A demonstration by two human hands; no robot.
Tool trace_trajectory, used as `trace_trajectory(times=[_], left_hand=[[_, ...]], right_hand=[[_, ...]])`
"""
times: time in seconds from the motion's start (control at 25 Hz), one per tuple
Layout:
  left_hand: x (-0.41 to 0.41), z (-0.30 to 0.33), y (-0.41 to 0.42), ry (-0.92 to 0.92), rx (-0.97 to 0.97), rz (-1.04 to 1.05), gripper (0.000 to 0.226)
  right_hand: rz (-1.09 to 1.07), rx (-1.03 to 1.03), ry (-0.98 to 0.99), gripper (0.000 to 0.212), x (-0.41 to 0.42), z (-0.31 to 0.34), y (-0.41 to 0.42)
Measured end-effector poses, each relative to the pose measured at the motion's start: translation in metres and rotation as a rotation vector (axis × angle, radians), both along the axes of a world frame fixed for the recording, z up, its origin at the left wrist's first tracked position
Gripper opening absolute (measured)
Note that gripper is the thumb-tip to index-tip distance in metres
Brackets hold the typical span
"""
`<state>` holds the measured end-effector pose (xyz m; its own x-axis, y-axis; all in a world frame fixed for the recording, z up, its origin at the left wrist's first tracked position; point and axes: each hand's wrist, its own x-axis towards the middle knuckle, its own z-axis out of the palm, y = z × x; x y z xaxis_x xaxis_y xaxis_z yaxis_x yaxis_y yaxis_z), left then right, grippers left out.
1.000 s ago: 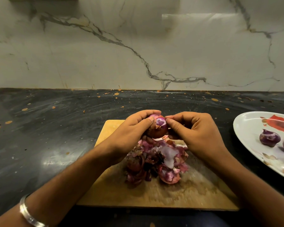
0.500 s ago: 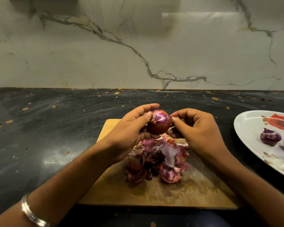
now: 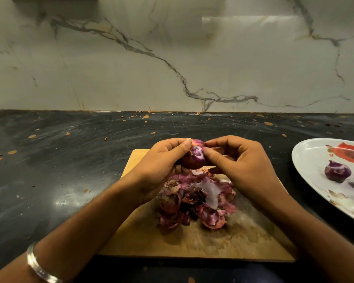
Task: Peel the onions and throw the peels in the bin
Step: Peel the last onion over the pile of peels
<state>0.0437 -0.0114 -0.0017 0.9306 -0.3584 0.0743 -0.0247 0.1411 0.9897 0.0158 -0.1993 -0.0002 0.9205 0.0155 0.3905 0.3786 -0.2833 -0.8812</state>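
My left hand (image 3: 161,166) cradles the onion (image 3: 194,158) above the board (image 3: 243,246), so peels (image 3: 196,201) drop onto one heap. My right hand (image 3: 239,166) pinches its skin, probably to strip it. Peeled onions (image 3: 337,171) wait on the plate (image 3: 307,158).

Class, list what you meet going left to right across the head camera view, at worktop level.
Silver bangle on the left wrist → left hand → partly peeled red onion → right hand → peeled purple onion on the white flower-print plate.
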Motion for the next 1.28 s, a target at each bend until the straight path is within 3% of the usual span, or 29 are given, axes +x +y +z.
trace_trajectory(times=[0.16, 0.64, 0.84, 1.28], left_hand=[[-0.001, -0.002, -0.002, 0.010, 0.031, 0.024, 0.046], [-0.007, 0.004, -0.002, -0.044, 0.021, 0.058, 0.043], [-0.013, 0.001, -0.011, -0.051, 0.040, 0.104, 0.049], [-0.012, -0.001, -0.009, -0.042, 0.029, 0.101, 0.047]], right_hand=[[-0.018, -0.048, -0.027, 0.009, 0.000, -0.002, -0.001], [-0.024, -0.150, -0.082, 0.023, 0.002, -0.004, -0.001], [-0.162, -0.351, -0.225, 0.011, -0.001, -0.007, 0.010], [-0.236, -0.341, -0.271, 0.010, -0.001, -0.006, 0.011]])
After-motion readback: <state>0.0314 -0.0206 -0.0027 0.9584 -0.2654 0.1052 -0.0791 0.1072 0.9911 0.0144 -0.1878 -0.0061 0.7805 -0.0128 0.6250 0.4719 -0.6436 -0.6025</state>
